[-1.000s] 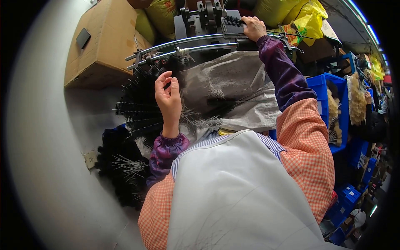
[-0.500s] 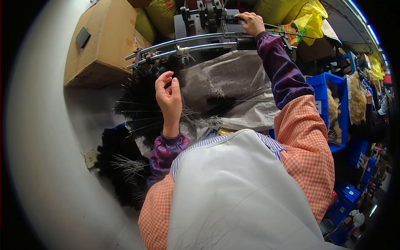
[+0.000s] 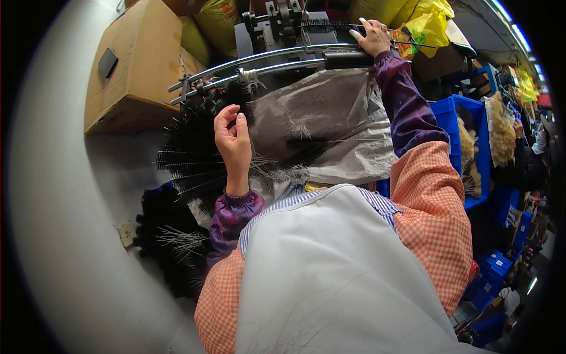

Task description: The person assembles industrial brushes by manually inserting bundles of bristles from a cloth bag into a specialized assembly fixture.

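Note:
My right hand [image 3: 375, 39] reaches to the machine [image 3: 283, 35] at the far side. Its thumb and fingers, with white tips, lie around a black twisted-wire brush [image 3: 327, 25] running sideways from the machine. How firmly they grip is hard to see. My left hand [image 3: 234, 144] is raised nearer me, fingers loosely bent and thumb apart, with nothing visible in it. Beside it on the left fans a heap of finished-looking black brushes [image 3: 191, 150] with wire stems. A grey woven sheet [image 3: 330, 118] lies between my arms, with a few black bristle pieces and thin wires on it.
Two curved metal rails [image 3: 277, 61] cross in front of the machine. A cardboard box [image 3: 138, 65] stands at the far left, beside a pale wall. More black bristle bundles [image 3: 168, 230] lie low on the left. Blue crates [image 3: 457, 138] with tan brushes stand right; yellow bags [image 3: 427, 23] lie behind.
My right hand has moved right along the brush, away from the machine, and more of the brush's bristles show. My left hand has stayed nearly the same; the whole view has shifted slightly.

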Available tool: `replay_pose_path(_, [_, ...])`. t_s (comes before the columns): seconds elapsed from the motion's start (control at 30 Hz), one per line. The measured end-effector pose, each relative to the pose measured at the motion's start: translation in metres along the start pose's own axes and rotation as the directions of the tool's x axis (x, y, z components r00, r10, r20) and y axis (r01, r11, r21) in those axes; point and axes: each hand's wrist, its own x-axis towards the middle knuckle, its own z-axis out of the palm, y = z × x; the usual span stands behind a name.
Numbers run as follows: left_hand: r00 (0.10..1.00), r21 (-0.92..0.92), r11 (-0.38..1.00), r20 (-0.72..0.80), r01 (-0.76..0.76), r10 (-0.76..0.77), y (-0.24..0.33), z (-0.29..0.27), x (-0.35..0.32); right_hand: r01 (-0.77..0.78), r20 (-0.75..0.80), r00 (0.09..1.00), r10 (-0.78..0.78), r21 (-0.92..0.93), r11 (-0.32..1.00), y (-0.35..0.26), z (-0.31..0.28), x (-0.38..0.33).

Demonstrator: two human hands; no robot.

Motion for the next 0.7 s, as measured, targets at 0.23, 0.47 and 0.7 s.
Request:
replay_pose_path(0.23, [0.998, -0.017, 1.000, 0.055, -0.026, 0.026, 0.001, 0.006, -0.001, -0.049, 0.084, 0.996, 0.040, 0.101, 0.994, 0.005, 0.007, -0.003])
replay_pose_path(0.47, [0.998, 0.030, 0.998, -0.031, -0.051, 0.052, -0.003, -0.008, 0.009, -0.068, 0.080, 0.995, 0.056, 0.156, 0.985, -0.008, 0.019, -0.002])
replay_pose_path(0.7, [0.994, 0.038, 0.998, -0.096, -0.053, 0.056, 0.002, -0.014, 0.011, -0.053, 0.058, 0.997, 0.042, 0.193, 0.980, -0.078, 0.015, 0.001])
